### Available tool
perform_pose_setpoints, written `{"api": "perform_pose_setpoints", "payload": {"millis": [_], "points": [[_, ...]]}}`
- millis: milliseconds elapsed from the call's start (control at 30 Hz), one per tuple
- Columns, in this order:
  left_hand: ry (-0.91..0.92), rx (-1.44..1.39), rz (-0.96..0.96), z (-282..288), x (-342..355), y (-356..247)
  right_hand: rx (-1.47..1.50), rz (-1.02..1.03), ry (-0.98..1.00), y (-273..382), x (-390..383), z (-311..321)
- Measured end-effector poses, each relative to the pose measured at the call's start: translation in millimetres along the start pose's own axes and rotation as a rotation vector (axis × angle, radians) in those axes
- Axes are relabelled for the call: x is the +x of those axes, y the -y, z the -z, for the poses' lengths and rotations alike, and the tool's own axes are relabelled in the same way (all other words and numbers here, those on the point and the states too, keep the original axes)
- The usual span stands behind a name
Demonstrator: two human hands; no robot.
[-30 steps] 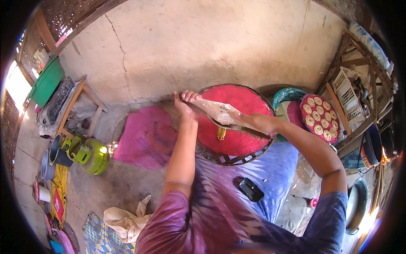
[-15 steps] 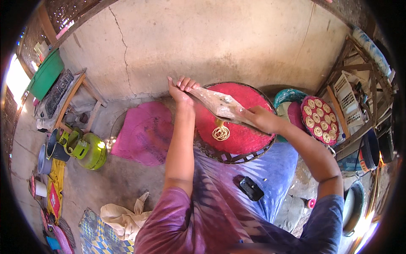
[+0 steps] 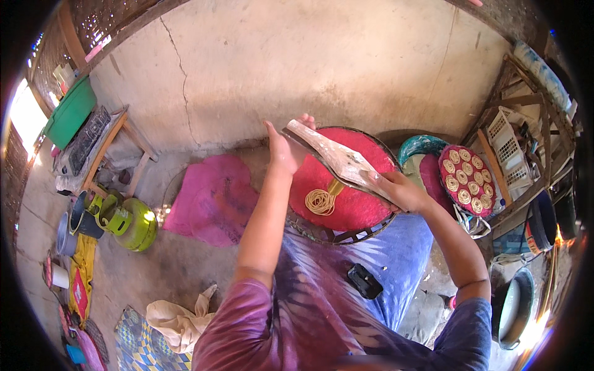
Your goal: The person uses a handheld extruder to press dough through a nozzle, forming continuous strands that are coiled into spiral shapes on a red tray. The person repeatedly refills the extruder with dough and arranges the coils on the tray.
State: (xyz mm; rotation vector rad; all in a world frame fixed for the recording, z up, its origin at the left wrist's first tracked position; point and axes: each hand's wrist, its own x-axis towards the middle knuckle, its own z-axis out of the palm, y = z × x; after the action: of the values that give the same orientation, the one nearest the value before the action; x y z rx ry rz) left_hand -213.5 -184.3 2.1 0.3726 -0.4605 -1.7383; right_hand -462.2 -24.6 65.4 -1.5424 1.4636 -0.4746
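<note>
A pale wooden hand press [image 3: 337, 159], worn and smeared white, is held slanting over a round red mat [image 3: 365, 210]. Around its far right end my right hand [image 3: 403, 191] is closed. My left hand [image 3: 288, 151] rests against the upper left end, thumb spread away and fingers stretched out behind the wood. Below the press a yellowish nozzle [image 3: 336, 187] sticks out. Thin cream strands lie in a loose coil [image 3: 320, 202] on the mat under it. The mat sits on a dark round woven tray [image 3: 342, 237] in front of me.
To the right, a round red tray [image 3: 447, 179] bears several coiled noodle nests, beside a teal basin [image 3: 416, 143]. A wooden rack [image 3: 526, 99] stands behind them. At left are a pink sack [image 3: 213, 198], a green gas cylinder [image 3: 137, 226] and a low wooden stand [image 3: 114, 145]. A black object [image 3: 365, 281] lies on my lap.
The coil of strands has grown and sits a little further left. My left hand's fingers have loosened from over the press end, and both hands have shifted slightly right.
</note>
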Motion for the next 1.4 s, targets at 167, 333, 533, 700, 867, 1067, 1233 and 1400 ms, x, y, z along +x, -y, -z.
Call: {"api": "perform_pose_setpoints", "payload": {"millis": [167,333,533,700,867,1067,1233,1400], "points": [[0.185,1.223,0.211,25,-38,9,0.139,0.011,-0.031,-14,-10,9],[0.363,1.281,0.463,44,-43,26,0.122,0.04,-0.043,-21,-4,7],[0.386,1.262,0.46,50,-37,36,0.182,0.065,-0.032,-31,7,-1],[0.276,1.343,0.466,58,-35,37,0.258,0.062,-0.059,-36,16,-6],[0.221,1.441,0.246,71,-40,34,0.276,0.044,-0.095,-37,19,-6],[0.285,1.9,-0.102,81,-73,27,0.302,0.055,-0.134,-43,3,0],[0.377,2.277,-0.443,73,-114,26,0.303,0.033,-0.158,-46,-6,-3],[0.328,2.555,-0.667,35,-132,0,0.292,0.106,-0.15,-41,-29,-2]]}}
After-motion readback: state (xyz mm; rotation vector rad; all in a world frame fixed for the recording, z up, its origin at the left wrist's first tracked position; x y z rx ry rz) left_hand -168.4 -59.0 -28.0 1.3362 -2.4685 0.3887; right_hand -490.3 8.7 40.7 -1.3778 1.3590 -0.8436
